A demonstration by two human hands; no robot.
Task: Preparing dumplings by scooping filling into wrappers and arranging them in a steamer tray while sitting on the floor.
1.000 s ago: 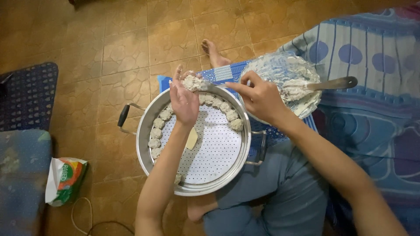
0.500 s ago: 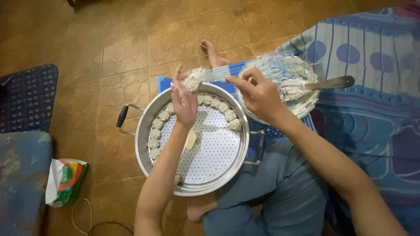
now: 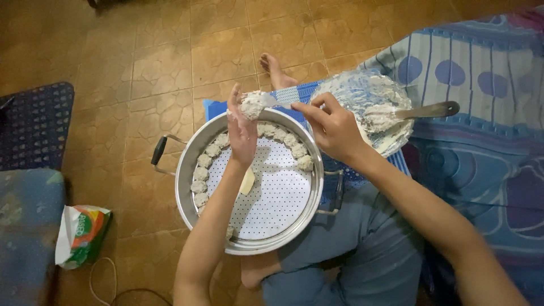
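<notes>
Steamer pot [image 3: 190, 195]: round metal, on tiled floor betw. the person's knees; perforated white tray inside.
Bowl [image 3: 396, 141]: just right of pot, smeared w/ pale dough; a metal spoon handle [image 3: 433, 110] juts right.
Dumpling row [image 3: 212, 152]: shaped pieces arc along tray's far & left rim; near side bare.
Left hand [image 3: 242, 131]: raised over pot's far rim, fingers cupped, grasping dough lump at fingertips.
Right hand [image 3: 334, 129]: pinched on a small spoon, betw. pot & bowl.
Small spoon [image 3: 286, 97]: long axis runs left-right, tip at lump.
Dough lump [image 3: 252, 103]: above far rim, directly over row's gap; left hand nearer.
</notes>
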